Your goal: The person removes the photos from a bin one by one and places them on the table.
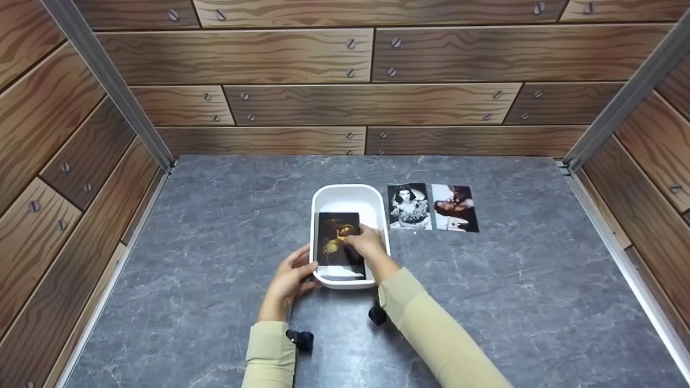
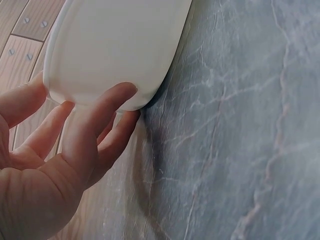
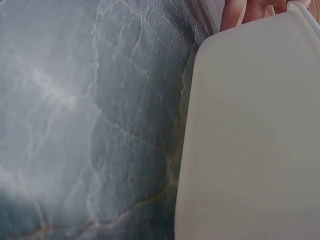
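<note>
Nearest to me, my two sleeved forearms reach in over the near edge of the grey bench. My left hand curls its fingers against the near left corner of the one white tray, thumb and fingertips touching its outer wall, so it holds the tray lightly from outside. In the left wrist view the tray stands on the marbled surface with my fingers pressed to its rounded corner.

My right hand lies over the near right part of the tray, fingers bent onto one dark photo with a golden figure on it. The photo lies in the tray, its near end at the tray's near rim. I cannot tell whether I pinch the photo or only press on it. The right wrist view shows only the tray's pale wall and the bench beside it.

Farther off, just beside the tray's right side toward the far edge of the bench, two more photos lie flat, touching side by side: a black-and-white portrait and a darker print.
</note>
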Motion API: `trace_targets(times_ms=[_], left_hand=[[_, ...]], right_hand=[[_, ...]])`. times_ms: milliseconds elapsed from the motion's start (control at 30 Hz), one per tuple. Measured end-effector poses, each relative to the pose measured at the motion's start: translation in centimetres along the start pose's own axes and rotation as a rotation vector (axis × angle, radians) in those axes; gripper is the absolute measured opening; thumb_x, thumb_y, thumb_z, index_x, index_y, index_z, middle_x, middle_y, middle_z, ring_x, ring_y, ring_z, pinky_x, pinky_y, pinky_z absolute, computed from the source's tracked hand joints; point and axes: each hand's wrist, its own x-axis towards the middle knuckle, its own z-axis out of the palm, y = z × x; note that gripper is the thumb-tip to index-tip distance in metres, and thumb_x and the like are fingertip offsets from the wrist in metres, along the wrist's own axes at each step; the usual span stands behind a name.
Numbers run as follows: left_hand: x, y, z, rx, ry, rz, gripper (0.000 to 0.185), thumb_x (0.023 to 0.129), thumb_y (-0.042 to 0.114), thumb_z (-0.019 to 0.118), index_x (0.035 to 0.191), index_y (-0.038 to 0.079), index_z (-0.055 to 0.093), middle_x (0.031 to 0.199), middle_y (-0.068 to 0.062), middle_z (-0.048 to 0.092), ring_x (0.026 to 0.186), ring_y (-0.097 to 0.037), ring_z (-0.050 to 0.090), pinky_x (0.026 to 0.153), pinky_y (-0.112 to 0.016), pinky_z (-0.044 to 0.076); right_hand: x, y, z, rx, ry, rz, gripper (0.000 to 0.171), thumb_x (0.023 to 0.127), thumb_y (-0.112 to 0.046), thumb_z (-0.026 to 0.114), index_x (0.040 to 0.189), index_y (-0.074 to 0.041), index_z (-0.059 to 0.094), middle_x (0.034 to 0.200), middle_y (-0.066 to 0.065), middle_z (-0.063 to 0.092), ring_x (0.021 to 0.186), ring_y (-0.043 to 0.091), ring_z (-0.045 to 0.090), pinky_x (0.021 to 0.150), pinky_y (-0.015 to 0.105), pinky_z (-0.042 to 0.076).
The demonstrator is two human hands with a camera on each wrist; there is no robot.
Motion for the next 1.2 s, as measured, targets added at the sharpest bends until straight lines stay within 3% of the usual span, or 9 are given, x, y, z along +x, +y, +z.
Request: trace_targets(times_ms=[233, 333, 500, 567, 733, 833, 967, 1100, 1200], left_hand=[[0.1, 0.3, 0.2, -0.001, 0.029, -0.008, 0.059, 0.092, -0.003, 0.055, 0.147, 0.001, 0.036, 0.145, -0.032, 0.038, 0.104, -0.030, 0.059, 0.075, -0.039, 0.062], [0.1, 0.3, 0.2, 0.001, 0.034, -0.009, 0.059, 0.092, -0.003, 0.056, 0.147, 0.001, 0.036, 0.145, -0.032, 0.037, 0.105, -0.031, 0.059, 0.074, -0.040, 0.062], [0.2, 0.4, 0.2, -0.007, 0.018, 0.004, 0.061, 0.091, -0.005, 0.055, 0.148, 0.001, 0.034, 0.147, -0.033, 0.035, 0.108, -0.036, 0.060, 0.078, -0.043, 0.061], [0.2, 0.4, 0.2, -0.010, 0.014, 0.006, 0.062, 0.090, -0.004, 0.056, 0.148, 0.001, 0.034, 0.146, -0.033, 0.036, 0.107, -0.035, 0.060, 0.078, -0.043, 0.061], [0.2, 0.3, 0.2, -0.008, 0.007, 0.014, 0.061, 0.091, -0.003, 0.056, 0.147, 0.000, 0.034, 0.145, -0.034, 0.037, 0.105, -0.030, 0.059, 0.077, -0.041, 0.061], [0.2, 0.2, 0.2, -0.015, 0.004, 0.021, 0.060, 0.091, -0.004, 0.055, 0.147, -0.002, 0.034, 0.146, -0.034, 0.036, 0.105, -0.030, 0.059, 0.079, -0.043, 0.061], [0.1, 0.1, 0.2, -0.025, -0.002, 0.027, 0.060, 0.092, -0.003, 0.055, 0.147, -0.002, 0.033, 0.146, -0.034, 0.035, 0.105, -0.030, 0.059, 0.080, -0.043, 0.061], [-0.1, 0.0, 0.1, -0.025, 0.002, 0.013, 0.061, 0.092, -0.003, 0.055, 0.148, -0.001, 0.031, 0.146, -0.035, 0.034, 0.104, -0.030, 0.060, 0.079, -0.042, 0.061], [0.0, 0.1, 0.1, -0.020, 0.012, 0.007, 0.060, 0.092, -0.003, 0.055, 0.148, -0.001, 0.032, 0.145, -0.035, 0.035, 0.105, -0.030, 0.060, 0.078, -0.042, 0.061]], right_hand=[[0.1, -0.2, -0.2, 0.068, -0.004, 0.017, 0.064, 0.075, -0.007, 0.064, 0.136, 0.004, 0.051, 0.128, 0.024, 0.058, 0.111, 0.030, 0.053, 0.098, 0.036, 0.046], [1.1, 0.8, 0.0, 0.109, -0.004, 0.001, 0.068, 0.074, -0.007, 0.067, 0.138, 0.001, 0.049, 0.127, 0.021, 0.060, 0.108, 0.029, 0.056, 0.096, 0.036, 0.048], [6.6, 6.1, 2.6, 0.174, 0.055, -0.143, 0.068, 0.071, -0.008, 0.073, 0.136, -0.004, 0.051, 0.109, 0.016, 0.067, 0.088, 0.021, 0.061, 0.074, 0.028, 0.055], [7.0, 6.4, 2.8, 0.151, 0.073, -0.151, 0.067, 0.073, -0.008, 0.072, 0.137, -0.006, 0.052, 0.105, 0.016, 0.066, 0.089, 0.023, 0.061, 0.073, 0.031, 0.055], [1.7, 1.3, 0.2, 0.052, 0.084, -0.109, 0.067, 0.074, -0.005, 0.070, 0.138, -0.007, 0.052, 0.110, 0.021, 0.063, 0.101, 0.033, 0.060, 0.084, 0.041, 0.054], [0.1, 0.0, -0.5, -0.007, 0.099, -0.133, 0.069, 0.071, -0.003, 0.069, 0.137, -0.006, 0.052, 0.107, 0.021, 0.064, 0.097, 0.033, 0.060, 0.082, 0.038, 0.053], [-0.4, -0.2, -0.6, -0.067, 0.099, -0.139, 0.073, 0.069, 0.001, 0.065, 0.139, -0.009, 0.050, 0.107, 0.017, 0.064, 0.091, 0.030, 0.059, 0.074, 0.034, 0.051], [-0.4, 0.0, -0.5, -0.059, 0.059, -0.090, 0.078, 0.069, 0.003, 0.065, 0.143, -0.014, 0.046, 0.107, 0.014, 0.061, 0.084, 0.025, 0.053, 0.068, 0.031, 0.048], [-0.3, -0.1, -0.5, -0.030, 0.048, -0.074, 0.079, 0.070, 0.005, 0.066, 0.143, -0.016, 0.046, 0.104, 0.013, 0.058, 0.084, 0.024, 0.051, 0.071, 0.033, 0.050]])
